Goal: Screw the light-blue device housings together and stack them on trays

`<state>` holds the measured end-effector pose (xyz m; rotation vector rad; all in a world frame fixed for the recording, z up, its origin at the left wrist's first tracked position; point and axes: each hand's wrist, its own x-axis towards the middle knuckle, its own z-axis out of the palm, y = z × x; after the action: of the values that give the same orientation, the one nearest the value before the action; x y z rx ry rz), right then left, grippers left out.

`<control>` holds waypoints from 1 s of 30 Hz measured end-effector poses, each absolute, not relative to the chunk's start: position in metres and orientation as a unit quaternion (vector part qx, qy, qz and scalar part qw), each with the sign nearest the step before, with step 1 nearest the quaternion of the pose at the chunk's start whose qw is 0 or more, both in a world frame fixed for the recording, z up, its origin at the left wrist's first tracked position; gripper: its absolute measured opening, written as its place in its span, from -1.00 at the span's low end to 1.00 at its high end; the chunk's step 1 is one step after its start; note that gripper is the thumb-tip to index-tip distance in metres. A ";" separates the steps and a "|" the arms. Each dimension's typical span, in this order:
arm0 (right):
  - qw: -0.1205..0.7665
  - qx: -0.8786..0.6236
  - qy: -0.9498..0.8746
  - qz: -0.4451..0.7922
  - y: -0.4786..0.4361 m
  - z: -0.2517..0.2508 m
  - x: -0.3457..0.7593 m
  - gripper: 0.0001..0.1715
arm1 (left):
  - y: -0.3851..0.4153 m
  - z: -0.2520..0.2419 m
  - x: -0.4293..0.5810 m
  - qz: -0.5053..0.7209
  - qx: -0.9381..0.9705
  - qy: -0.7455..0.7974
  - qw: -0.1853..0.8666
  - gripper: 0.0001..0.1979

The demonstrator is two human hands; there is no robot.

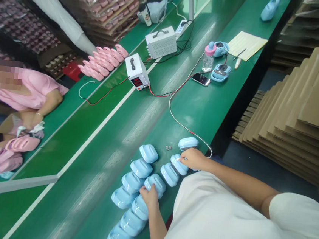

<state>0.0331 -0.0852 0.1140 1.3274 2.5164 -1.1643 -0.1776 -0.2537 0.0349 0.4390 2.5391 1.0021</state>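
My left hand [149, 195] curls its fingers over the near edge of a glossy light-blue plastic housing with a handle [155, 183]. Its thumb and fingers are closed on that edge. Farther right, my right hand [193, 158] is in a pinch above another light-blue housing [179, 165]; something small and pale shows at the fingertips, too small to name. Between the hands lies one more housing [169, 174]. Just beyond my right hand rests a housing with a dark face [188, 143]. Several similar housings [133, 181] stand in rows around my left hand.
Small metal parts [168, 148] lie near the housings. A white cable [174, 115] runs along the green bench to a power supply [137, 71]. A phone [201, 79] and bottle [208, 58] stand farther up. Across the bench, a person in pink [34, 87] sits by pink housings [22, 145].
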 end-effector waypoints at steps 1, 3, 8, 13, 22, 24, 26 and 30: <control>0.034 0.430 0.821 -0.375 -0.084 0.115 0.033 -0.59 | -0.254 0.036 -0.176 0.338 0.151 0.912 0.178 -0.63; 0.037 0.431 0.823 -0.369 -0.082 0.117 0.033 -0.59 | -0.254 0.042 -0.172 0.311 0.143 0.929 0.139 -0.60; 0.039 0.407 0.836 -0.367 -0.084 0.118 0.028 -0.64 | -0.244 0.047 -0.156 0.296 0.195 0.920 0.169 -0.67; 0.043 0.352 0.853 -0.384 -0.094 0.112 0.021 -0.63 | -0.223 0.030 -0.141 0.297 0.232 0.860 0.343 -0.80; 0.044 0.307 0.846 -0.433 -0.111 0.105 0.022 -0.64 | -0.228 0.061 -0.147 0.407 0.140 0.825 0.367 -0.79; 0.037 0.289 0.837 -0.463 -0.116 0.105 0.020 -0.67 | -0.230 0.075 -0.147 0.438 0.126 0.815 0.357 -0.81; 0.028 0.273 0.823 -0.497 -0.121 0.108 0.018 -0.69 | -0.232 0.088 -0.144 0.464 0.120 0.806 0.346 -0.80; 0.033 0.256 0.815 -0.519 -0.123 0.120 0.018 -0.67 | -0.233 0.102 -0.131 0.488 0.133 0.808 0.303 -0.76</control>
<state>0.0180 -0.1227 0.1196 0.7893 2.5068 -1.5979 -0.1313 -0.2327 0.1016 0.3515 2.1402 1.2932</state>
